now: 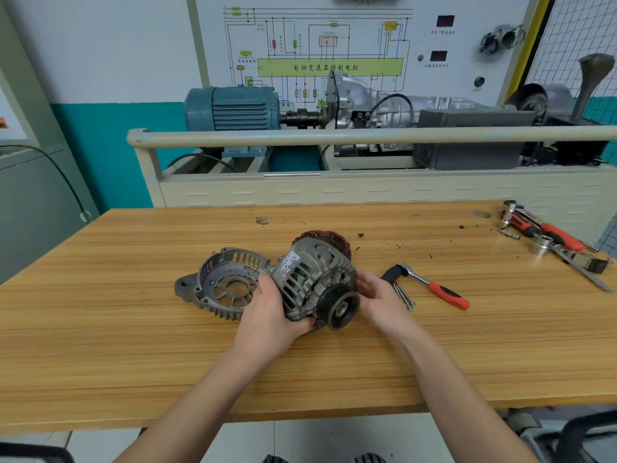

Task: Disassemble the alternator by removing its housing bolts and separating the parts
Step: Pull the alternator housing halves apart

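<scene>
Head view: alternator [315, 282] between hands; left hand [270, 312] grips it, right hand [379, 295] cups it

Both hands grip the grey cast-metal alternator body [315, 285] above the wooden surface [133, 329]: left hand [270, 312], right hand [377, 295]. The detached grey housing cover [220, 282] lies just left; a red-handled ratchet [430, 285] lies right.
</scene>
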The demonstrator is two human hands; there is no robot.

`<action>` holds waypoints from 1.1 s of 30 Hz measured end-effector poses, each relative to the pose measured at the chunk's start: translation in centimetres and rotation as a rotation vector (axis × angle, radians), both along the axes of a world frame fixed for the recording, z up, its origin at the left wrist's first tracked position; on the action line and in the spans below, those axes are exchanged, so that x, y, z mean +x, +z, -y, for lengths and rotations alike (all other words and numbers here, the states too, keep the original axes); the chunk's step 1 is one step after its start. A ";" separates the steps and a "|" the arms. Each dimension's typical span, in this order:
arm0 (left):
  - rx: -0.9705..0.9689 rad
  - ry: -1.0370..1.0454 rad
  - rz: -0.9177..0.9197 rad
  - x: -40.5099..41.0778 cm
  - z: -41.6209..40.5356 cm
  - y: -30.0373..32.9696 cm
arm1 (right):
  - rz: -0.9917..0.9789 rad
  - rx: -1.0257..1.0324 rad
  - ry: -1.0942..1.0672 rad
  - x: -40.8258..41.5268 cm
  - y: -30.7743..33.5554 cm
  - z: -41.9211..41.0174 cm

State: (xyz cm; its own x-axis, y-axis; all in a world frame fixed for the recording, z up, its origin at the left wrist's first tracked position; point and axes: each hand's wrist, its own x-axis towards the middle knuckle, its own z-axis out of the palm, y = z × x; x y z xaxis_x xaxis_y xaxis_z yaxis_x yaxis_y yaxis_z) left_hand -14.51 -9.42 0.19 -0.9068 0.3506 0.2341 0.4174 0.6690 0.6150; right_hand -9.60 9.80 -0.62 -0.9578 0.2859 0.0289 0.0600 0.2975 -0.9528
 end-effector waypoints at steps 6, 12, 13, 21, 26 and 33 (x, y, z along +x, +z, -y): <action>0.071 0.015 -0.002 0.0 0.3 -0.6 | -0.025 0.076 -0.020 -0.4 0.0 0.2; 0.113 0.026 -0.025 0.1 0.5 -0.7 | -0.059 0.087 -0.059 -0.5 -0.3 -0.1; 0.120 0.025 -0.030 0.2 0.5 -0.7 | -0.070 0.065 -0.073 -0.5 -0.5 -0.2; 0.015 -0.115 -0.273 1.4 0.6 -1.4 | -0.066 -0.073 -0.053 1.3 -1.1 -2.0; -0.097 -0.144 -0.306 1.7 0.9 -1.6 | -0.049 -0.046 -0.012 1.7 -1.2 -2.3; -0.044 -0.157 -0.277 1.1 1.2 -1.3 | -0.042 -0.015 0.086 2.6 -1.5 -2.3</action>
